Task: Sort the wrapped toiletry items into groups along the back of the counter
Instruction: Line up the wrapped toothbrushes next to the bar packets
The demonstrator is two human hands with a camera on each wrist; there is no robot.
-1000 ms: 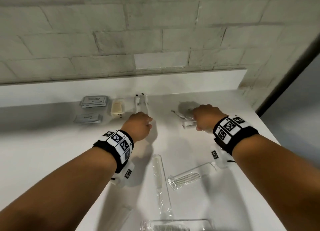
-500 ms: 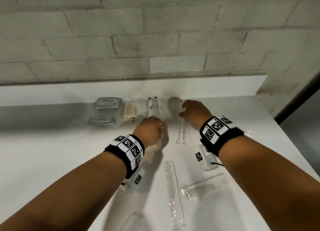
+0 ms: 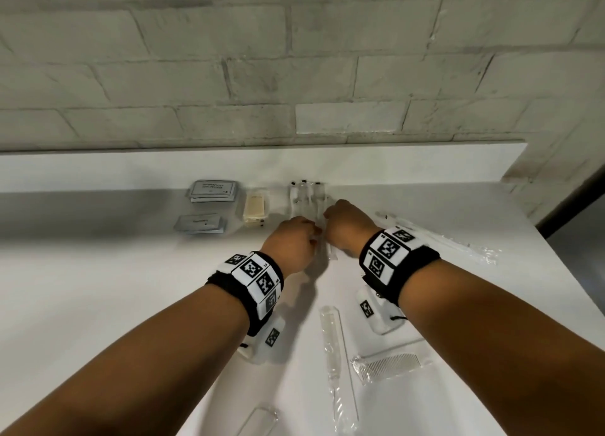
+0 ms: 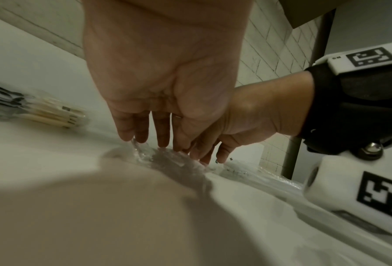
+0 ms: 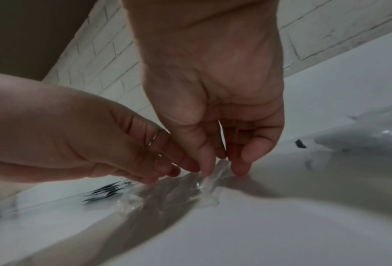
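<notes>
At the back of the white counter (image 3: pixel 98 288) lie two stacks of grey sachets (image 3: pixel 212 191), a stack of cream soap bars (image 3: pixel 254 211) and a row of long clear-wrapped items (image 3: pixel 306 196). Both hands meet just in front of that row. My right hand (image 3: pixel 327 219) (image 5: pixel 222 167) pinches one long clear-wrapped item (image 3: pixel 332 255) (image 5: pixel 209 180) between thumb and fingers, low on the counter. My left hand (image 3: pixel 312 235) (image 4: pixel 158 144) touches the crinkled wrapper (image 4: pixel 144 153) beside it with straight fingers. Most of that item is hidden under the hands.
Another clear-wrapped item (image 3: pixel 435 235) lies at the right, near the counter's right edge. Nearer me lie a long wrapped stick (image 3: pixel 332 347), a wrapped comb (image 3: pixel 389 365) and one more clear packet (image 3: pixel 258 422). A low white upstand and a brick wall (image 3: pixel 294 59) close off the back.
My right hand has carried the long wrapped item left and back, up to the row of clear-wrapped items. My left hand has moved forward and now touches the wrapper.
</notes>
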